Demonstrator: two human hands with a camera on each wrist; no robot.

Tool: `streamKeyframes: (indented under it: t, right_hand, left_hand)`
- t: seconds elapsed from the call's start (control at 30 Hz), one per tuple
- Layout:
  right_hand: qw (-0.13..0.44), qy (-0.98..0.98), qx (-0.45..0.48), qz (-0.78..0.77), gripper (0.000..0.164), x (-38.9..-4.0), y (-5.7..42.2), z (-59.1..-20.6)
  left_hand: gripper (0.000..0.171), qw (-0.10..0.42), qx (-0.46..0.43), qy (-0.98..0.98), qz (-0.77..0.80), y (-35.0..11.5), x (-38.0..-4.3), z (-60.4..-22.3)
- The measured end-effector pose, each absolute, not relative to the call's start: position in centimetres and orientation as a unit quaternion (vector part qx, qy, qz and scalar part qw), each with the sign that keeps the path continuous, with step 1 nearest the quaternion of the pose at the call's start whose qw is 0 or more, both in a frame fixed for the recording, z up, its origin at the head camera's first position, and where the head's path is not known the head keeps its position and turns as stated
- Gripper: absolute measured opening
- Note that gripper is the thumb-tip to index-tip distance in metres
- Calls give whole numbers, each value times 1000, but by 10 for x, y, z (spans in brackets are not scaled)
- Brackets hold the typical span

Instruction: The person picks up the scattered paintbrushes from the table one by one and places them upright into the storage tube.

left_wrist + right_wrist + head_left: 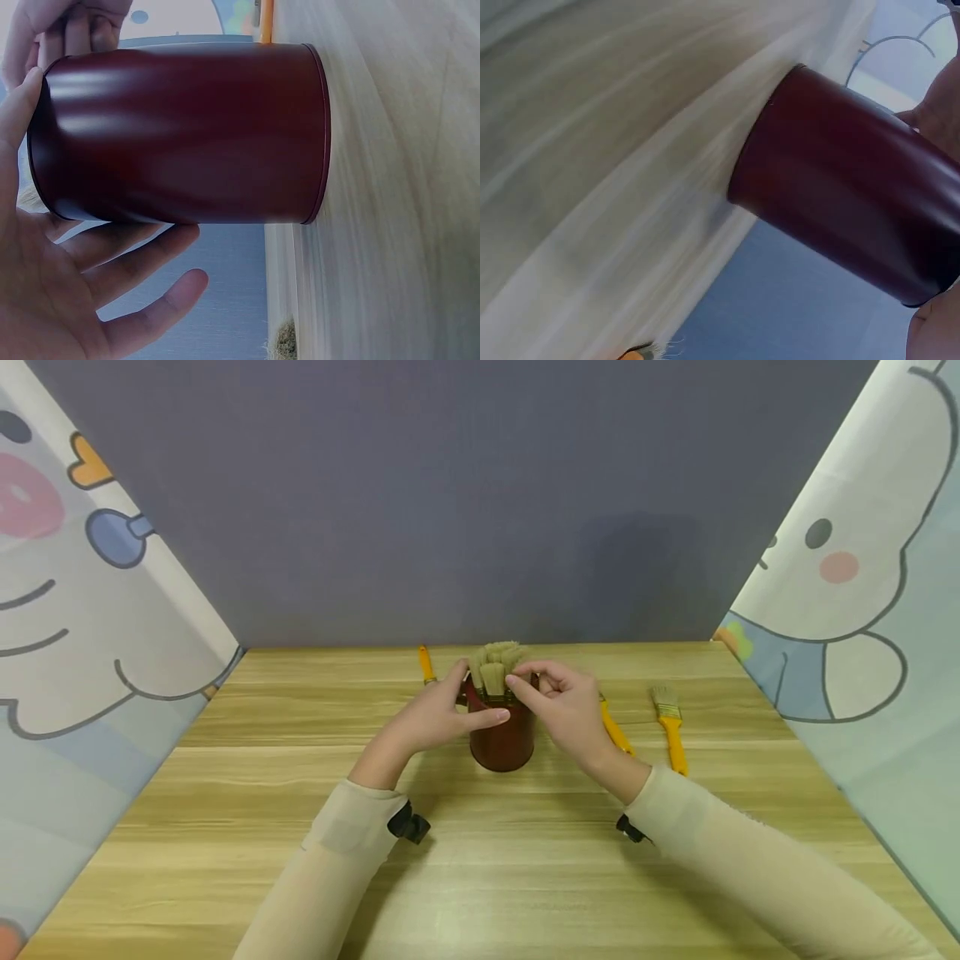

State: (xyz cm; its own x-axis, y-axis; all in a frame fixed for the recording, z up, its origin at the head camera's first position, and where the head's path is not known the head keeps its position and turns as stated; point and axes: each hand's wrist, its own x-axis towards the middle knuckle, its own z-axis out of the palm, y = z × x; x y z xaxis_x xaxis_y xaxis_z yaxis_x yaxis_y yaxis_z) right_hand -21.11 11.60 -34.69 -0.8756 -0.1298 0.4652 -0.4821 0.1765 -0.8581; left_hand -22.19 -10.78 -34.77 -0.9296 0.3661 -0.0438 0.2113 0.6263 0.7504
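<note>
A dark red cylindrical cup (502, 743) stands upright on the table, with several paintbrushes (492, 678) in it, pale bristles up. Their handles are hidden inside. My left hand (427, 720) holds the cup from the left: its thumb lies across the front near the rim, while in the left wrist view fingers (142, 262) spread along the cup's side. At the rim's right side, my right hand (568, 703) pinches at the bristles of a brush between thumb and index finger, its other fingers curled. The right wrist view shows mostly the cup's wall (840, 180).
On the wooden table (480, 877), a yellow-handled paintbrush (670, 727) lies to the right. Another yellow handle (617, 728) shows beside my right hand, and an orange one (426, 662) lies behind my left hand. A grey panel (480, 502) rises along the table's back edge.
</note>
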Motion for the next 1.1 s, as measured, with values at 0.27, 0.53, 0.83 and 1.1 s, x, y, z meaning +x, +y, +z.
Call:
streamKeyframes:
  t: [0.27, 0.53, 0.83, 1.1]
  right_hand:
    - [158, -746, 210, 612, 20, -221, 126, -341]
    - [156, -769, 216, 581, 25, -233, 151, -325]
    - [76, -824, 166, 537, 59, -261, 225, -321]
    - [-44, -900, 84, 426, 99, -276, 309, -351]
  left_hand:
    - [95, 99, 155, 896, 404, -107, -225, -350]
    - [112, 114, 149, 893, 410, -109, -227, -351]
    - [129, 125, 129, 907, 382, -109, -225, -349]
    - [129, 129, 126, 908, 378, -109, -222, -348]
